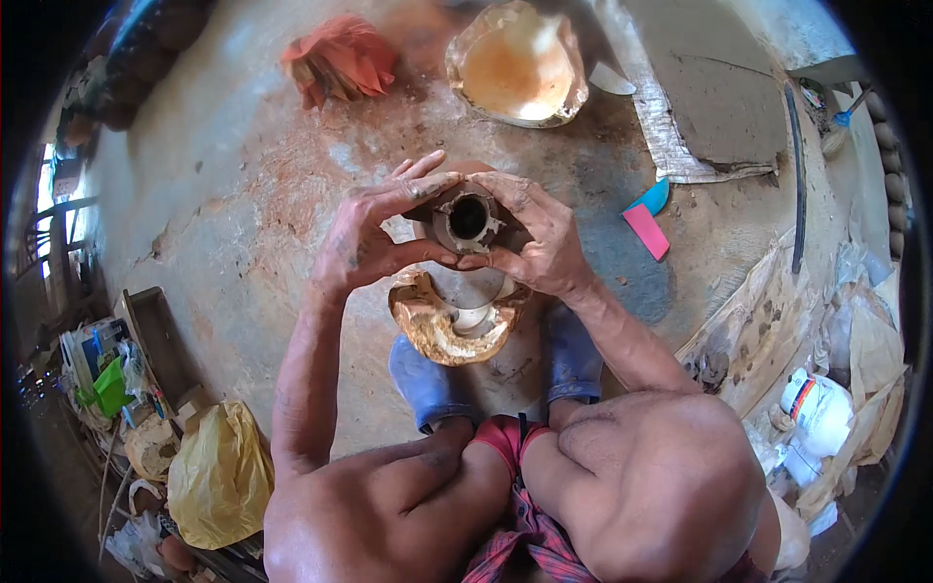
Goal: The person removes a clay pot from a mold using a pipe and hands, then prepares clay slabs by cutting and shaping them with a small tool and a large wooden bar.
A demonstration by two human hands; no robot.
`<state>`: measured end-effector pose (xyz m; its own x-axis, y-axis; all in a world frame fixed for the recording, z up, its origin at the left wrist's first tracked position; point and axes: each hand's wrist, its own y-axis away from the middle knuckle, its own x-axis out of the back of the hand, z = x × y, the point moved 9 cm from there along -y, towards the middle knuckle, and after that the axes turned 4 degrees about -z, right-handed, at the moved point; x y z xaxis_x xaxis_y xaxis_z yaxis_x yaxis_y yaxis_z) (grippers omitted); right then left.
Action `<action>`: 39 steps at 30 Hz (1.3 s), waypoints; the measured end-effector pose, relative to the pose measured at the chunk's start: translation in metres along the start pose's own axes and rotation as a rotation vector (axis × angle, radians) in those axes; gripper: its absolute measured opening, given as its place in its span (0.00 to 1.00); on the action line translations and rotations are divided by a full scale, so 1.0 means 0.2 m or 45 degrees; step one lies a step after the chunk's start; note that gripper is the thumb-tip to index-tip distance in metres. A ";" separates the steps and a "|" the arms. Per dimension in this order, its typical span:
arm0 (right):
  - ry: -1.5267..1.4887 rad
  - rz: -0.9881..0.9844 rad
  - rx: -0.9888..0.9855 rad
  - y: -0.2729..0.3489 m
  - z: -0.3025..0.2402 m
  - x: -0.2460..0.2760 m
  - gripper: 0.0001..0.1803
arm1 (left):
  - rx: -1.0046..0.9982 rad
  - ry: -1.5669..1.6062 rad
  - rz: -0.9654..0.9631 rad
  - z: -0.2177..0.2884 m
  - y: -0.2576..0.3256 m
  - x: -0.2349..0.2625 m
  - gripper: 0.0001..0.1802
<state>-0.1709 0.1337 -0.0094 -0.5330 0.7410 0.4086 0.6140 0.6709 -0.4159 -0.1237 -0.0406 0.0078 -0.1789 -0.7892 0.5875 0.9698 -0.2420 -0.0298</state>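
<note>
Between my two hands stands a grey-brown, hollow clay piece (447,223) with a ragged rim round a dark round opening. My left hand (362,228) curves around its left side, thumb low and fingers at the far edge. From the right, my right hand (544,238) mirrors that grip, with the fingertips of both hands almost meeting. Just nearer to me, a chunky cream-and-brown curved piece (428,325), like part of a plaster mould, surrounds a pale round form. The clay piece's lower part is mostly hidden.
A pink scraper (646,231) and a teal scraper (651,197) lie on the floor at right. Farther off are a rough cream basin (520,63), a crumpled red plastic bag (340,56) and a grey slab (724,107) on sheeting. A yellow bag (222,476) sits at lower left.
</note>
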 end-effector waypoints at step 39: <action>0.181 0.092 -0.100 0.00 -0.19 0.10 0.10 | 0.026 0.060 0.015 -0.03 -0.01 -0.01 0.49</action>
<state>-0.1586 0.1481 0.0296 -0.4015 0.7716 0.4934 0.6941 0.6078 -0.3857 -0.1258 -0.0418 0.0014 -0.1746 -0.8177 0.5485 0.9750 -0.2213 -0.0196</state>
